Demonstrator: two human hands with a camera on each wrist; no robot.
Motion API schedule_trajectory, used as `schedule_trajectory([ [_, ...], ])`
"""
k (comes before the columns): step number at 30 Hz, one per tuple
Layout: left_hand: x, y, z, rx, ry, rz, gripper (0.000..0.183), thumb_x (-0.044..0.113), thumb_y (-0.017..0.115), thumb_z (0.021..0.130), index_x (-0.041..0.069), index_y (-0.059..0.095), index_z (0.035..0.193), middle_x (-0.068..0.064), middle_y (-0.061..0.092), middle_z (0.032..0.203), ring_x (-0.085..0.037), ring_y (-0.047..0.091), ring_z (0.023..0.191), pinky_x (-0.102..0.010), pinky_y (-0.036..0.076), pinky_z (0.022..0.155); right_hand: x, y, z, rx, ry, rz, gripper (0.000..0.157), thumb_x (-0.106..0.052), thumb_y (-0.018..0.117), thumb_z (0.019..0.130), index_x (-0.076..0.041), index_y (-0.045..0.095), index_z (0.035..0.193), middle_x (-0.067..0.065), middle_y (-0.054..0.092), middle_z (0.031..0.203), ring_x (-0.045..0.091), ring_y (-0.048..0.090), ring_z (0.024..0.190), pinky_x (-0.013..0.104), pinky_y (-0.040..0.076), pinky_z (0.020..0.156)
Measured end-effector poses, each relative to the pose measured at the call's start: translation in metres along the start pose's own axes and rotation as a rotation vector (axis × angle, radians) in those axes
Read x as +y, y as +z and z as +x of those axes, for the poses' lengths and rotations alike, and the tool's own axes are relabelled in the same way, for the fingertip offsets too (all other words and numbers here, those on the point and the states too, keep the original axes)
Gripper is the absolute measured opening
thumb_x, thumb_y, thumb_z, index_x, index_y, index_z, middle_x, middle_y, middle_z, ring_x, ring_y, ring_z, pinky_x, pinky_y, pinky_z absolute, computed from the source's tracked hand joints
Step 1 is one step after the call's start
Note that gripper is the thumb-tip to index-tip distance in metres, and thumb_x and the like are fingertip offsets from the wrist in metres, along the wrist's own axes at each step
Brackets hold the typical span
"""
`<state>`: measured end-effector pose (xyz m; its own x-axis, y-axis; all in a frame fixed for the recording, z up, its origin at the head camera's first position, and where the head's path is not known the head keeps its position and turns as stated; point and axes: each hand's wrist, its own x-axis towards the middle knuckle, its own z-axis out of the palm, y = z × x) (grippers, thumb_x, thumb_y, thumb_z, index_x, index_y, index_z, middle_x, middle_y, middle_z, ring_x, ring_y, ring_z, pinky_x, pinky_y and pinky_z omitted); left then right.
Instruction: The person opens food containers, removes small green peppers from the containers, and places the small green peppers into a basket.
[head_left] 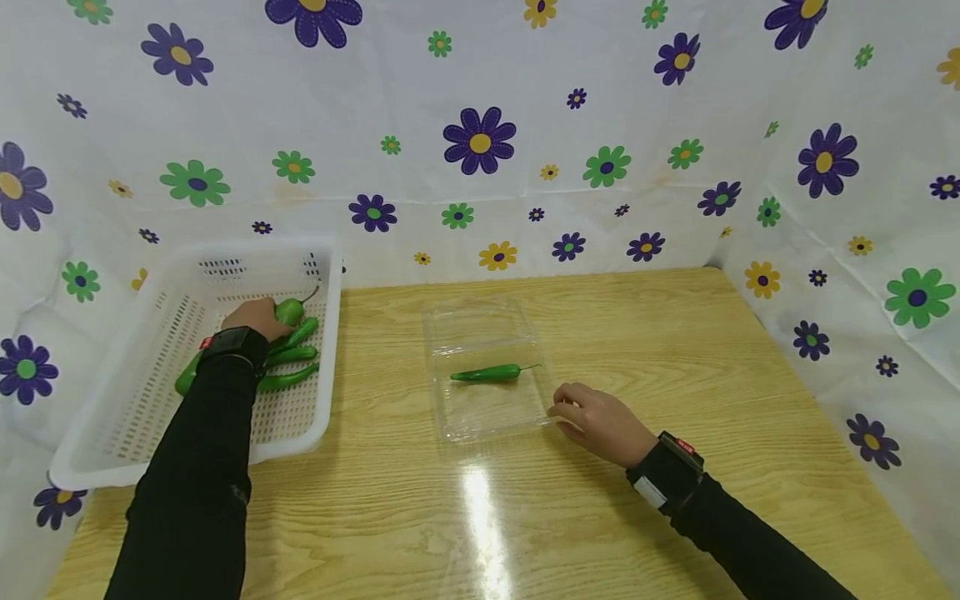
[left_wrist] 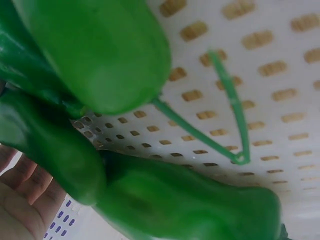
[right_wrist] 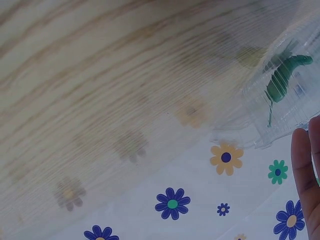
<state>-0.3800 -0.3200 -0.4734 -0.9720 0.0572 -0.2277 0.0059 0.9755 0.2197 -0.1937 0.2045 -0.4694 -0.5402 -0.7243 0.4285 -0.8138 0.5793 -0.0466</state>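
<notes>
In the head view my left hand (head_left: 253, 317) reaches into a white basket (head_left: 330, 350) and lies among green peppers. A rounded green pepper (head_left: 289, 312) with a long curved stem is beside its fingers, and longer green peppers (head_left: 288, 379) lie below. The left wrist view has the fingers (left_wrist: 35, 182) partly behind a green pepper (left_wrist: 55, 150); whether they grip it is hidden. My right hand (head_left: 603, 423) pinches the near right corner of a clear plastic container (head_left: 487, 417). One slender green pepper (head_left: 487, 374) lies crosswise inside that container.
The wooden table (head_left: 637, 333) carries the basket at left and the container in the middle. Behind and at the sides hangs a white flower-print cloth (head_left: 420, 83). The container's clear lid (head_left: 480, 317) stands open at its far side.
</notes>
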Motion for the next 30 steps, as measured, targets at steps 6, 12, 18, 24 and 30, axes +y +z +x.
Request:
schedule_trajectory([
  [6, -0.003, -0.002, -0.003, -0.021, 0.006, 0.007, 0.048, 0.033, 0.060, 0.085, -0.012, 0.050, 0.100, -0.022, 0.057, 0.079, -0.030, 0.055, 0.066, -0.035, 0.040, 0.053, 0.000, 0.001, 0.000, 0.009, -0.007, -0.002, 0.027, -0.004, 0.081, 0.068, -0.009, 0.067, 0.090, 0.004, 0.057, 0.092, 0.012, 0.056, 0.079, 0.021, 0.050, 0.064],
  [12, -0.012, 0.003, 0.002, 0.000, 0.010, 0.023, 0.062, 0.035, 0.061, 0.084, -0.016, 0.046, 0.117, -0.031, 0.058, 0.097, -0.040, 0.059, 0.080, -0.044, 0.047, 0.061, -0.001, 0.000, 0.001, 0.008, -0.006, -0.001, 0.026, -0.005, 0.081, 0.069, -0.009, 0.067, 0.090, 0.004, 0.057, 0.092, 0.012, 0.056, 0.079, 0.021, 0.050, 0.064],
  [18, -0.013, 0.000, -0.002, 0.043, 0.023, 0.026, 0.076, 0.036, 0.065, 0.083, -0.012, 0.035, 0.135, -0.040, 0.041, 0.125, -0.052, 0.050, 0.103, -0.057, 0.047, 0.078, -0.001, 0.000, 0.001, 0.006, -0.004, -0.001, 0.026, -0.005, 0.082, 0.068, -0.009, 0.067, 0.090, 0.004, 0.057, 0.092, 0.012, 0.057, 0.079, 0.022, 0.050, 0.064],
  [24, -0.003, -0.009, -0.015, 0.085, 0.056, 0.036, 0.070, 0.036, 0.062, 0.086, -0.008, 0.037, 0.135, -0.038, 0.040, 0.124, -0.053, 0.047, 0.104, -0.059, 0.046, 0.079, -0.001, 0.000, 0.001, 0.002, -0.001, -0.012, 0.027, -0.005, 0.081, 0.068, -0.009, 0.067, 0.090, 0.005, 0.058, 0.092, 0.013, 0.057, 0.079, 0.022, 0.050, 0.064],
  [30, 0.017, -0.024, -0.032, 0.140, 0.130, 0.024, 0.060, 0.031, 0.059, 0.090, -0.006, 0.040, 0.133, -0.037, 0.038, 0.124, -0.054, 0.042, 0.107, -0.061, 0.042, 0.083, -0.002, -0.001, 0.002, 0.010, -0.013, -0.026, 0.027, -0.005, 0.082, 0.068, -0.009, 0.067, 0.090, 0.005, 0.058, 0.092, 0.013, 0.057, 0.079, 0.022, 0.050, 0.065],
])
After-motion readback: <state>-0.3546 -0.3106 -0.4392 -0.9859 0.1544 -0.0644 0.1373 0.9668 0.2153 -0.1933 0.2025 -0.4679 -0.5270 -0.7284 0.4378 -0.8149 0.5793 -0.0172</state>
